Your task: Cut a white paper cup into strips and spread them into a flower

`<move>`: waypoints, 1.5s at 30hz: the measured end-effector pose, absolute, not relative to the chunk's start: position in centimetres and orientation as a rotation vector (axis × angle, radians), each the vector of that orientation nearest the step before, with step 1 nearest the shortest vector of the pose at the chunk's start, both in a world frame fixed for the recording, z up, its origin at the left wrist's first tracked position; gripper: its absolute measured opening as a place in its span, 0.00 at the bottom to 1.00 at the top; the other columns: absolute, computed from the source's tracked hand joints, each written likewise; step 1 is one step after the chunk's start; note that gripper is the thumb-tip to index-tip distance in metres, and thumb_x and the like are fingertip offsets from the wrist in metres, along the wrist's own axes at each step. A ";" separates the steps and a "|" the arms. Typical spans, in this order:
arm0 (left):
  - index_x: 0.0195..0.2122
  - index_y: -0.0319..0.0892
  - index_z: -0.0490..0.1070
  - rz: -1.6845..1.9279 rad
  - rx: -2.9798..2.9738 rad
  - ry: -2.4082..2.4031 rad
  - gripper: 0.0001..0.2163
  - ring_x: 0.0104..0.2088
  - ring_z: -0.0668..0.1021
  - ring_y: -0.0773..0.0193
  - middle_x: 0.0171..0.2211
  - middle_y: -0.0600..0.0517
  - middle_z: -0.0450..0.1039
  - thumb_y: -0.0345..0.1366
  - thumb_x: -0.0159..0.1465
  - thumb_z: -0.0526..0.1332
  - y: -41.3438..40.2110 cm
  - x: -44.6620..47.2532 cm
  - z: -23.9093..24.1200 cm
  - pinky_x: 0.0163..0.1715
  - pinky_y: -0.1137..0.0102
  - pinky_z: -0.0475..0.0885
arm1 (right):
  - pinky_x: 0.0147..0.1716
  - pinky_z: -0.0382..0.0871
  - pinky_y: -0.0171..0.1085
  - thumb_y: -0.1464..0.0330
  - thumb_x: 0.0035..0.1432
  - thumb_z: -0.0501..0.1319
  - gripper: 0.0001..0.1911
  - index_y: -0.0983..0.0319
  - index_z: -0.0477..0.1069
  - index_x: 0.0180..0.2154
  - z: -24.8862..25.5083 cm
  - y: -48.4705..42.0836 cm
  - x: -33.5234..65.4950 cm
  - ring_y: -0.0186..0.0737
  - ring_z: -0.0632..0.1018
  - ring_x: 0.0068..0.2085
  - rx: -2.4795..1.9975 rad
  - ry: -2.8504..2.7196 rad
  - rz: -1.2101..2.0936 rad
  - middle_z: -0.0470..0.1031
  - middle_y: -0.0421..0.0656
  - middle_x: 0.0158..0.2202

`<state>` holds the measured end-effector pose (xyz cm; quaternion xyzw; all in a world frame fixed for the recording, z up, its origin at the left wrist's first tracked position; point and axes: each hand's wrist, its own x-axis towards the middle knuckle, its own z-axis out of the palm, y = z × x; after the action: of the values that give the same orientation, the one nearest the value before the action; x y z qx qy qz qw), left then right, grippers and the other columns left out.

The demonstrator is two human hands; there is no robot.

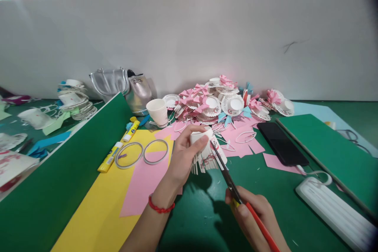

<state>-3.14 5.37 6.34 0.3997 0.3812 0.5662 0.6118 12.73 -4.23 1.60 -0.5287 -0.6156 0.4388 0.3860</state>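
A white paper cup (209,160) with a red and pink print is pinched in my left hand (191,145), its base toward the far side. Part of its wall is cut into narrow strips that hang down; the right part is uncut. My right hand (254,212) grips a pair of scissors (226,175) with red and yellow handles. The scissor blades lie against the cup's wall, pointing up and away from me. A red braided bracelet (161,206) circles my left wrist.
Behind my hands lies a heap of fringed cup hats (211,104) with pink paper. A stack of paper cups (158,111), tape rolls (156,152) and glue sticks (110,157) stand left. A phone (282,141) and white power strip (333,208) lie right. Green dividers (73,177) flank the space.
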 end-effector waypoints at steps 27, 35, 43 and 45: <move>0.37 0.47 0.67 1.324 1.005 0.899 0.12 0.25 0.71 0.72 0.27 0.58 0.67 0.35 0.53 0.67 5.3 -2.9 6.3 0.24 0.78 0.67 | 0.19 0.57 0.32 0.45 0.54 0.53 0.26 0.60 0.71 0.36 1.5 -4.1 13.0 0.35 0.61 0.21 -1.326 -1.618 1.096 0.60 0.37 0.20; 0.38 0.45 0.64 1.486 0.774 0.934 0.16 0.23 0.73 0.70 0.25 0.58 0.69 0.33 0.50 0.67 6.2 -4.4 7.0 0.22 0.76 0.71 | 0.23 0.63 0.34 0.39 0.48 0.51 0.36 0.57 0.66 0.48 1.3 -4.1 13.7 0.39 0.64 0.24 -1.160 -1.632 1.331 0.62 0.40 0.26; 0.35 0.44 0.67 1.391 0.807 0.904 0.13 0.24 0.72 0.71 0.26 0.57 0.68 0.33 0.49 0.67 5.8 -3.6 6.5 0.24 0.76 0.69 | 0.24 0.65 0.36 0.39 0.50 0.49 0.36 0.56 0.64 0.50 1.3 -4.3 13.8 0.40 0.68 0.26 -1.103 -1.589 1.426 0.65 0.42 0.30; 0.35 0.44 0.68 1.377 0.826 0.900 0.13 0.25 0.72 0.71 0.27 0.57 0.69 0.34 0.50 0.67 5.7 -3.3 6.2 0.24 0.76 0.69 | 0.23 0.64 0.36 0.39 0.51 0.47 0.36 0.56 0.64 0.50 1.4 -4.3 13.8 0.38 0.66 0.24 -1.092 -1.583 1.444 0.63 0.41 0.28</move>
<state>-3.27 5.70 6.18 0.3571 0.3891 0.5955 0.6053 13.77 -4.29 1.39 -0.4234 -0.6141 0.5602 0.3602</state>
